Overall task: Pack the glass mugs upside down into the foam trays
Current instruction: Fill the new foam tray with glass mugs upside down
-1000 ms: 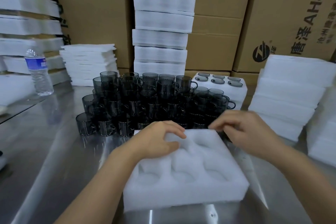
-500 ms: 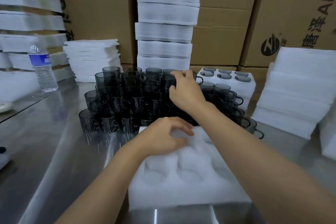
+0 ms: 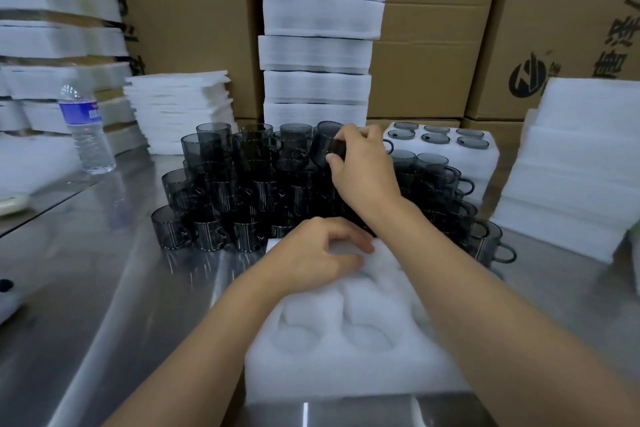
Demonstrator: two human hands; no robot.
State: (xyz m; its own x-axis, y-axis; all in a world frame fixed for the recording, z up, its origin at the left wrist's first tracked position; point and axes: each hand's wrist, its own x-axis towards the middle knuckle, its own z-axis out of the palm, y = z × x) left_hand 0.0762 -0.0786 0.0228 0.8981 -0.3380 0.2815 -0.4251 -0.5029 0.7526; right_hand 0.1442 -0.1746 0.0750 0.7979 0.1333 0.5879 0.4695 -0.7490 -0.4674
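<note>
Now gripping a mug (image 3: 323,144) atop the pile (image 3: 242,191), right hand (image 3: 365,180) fingers (image 3: 351,135) curled round it. Left hand (image 3: 311,262) resting loosely on the foam tray (image 3: 346,371). Next: flip, seat rim-down.

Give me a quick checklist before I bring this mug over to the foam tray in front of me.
1. Right hand grips the mug: ok.
2. Mug free of the mug pile: cannot tell.
3. Left hand rests on the foam tray, steadying it: ok.
4. Tray pockets in view empty: ok.
5. Mug turned upside down: not ok, only tilted.
</note>
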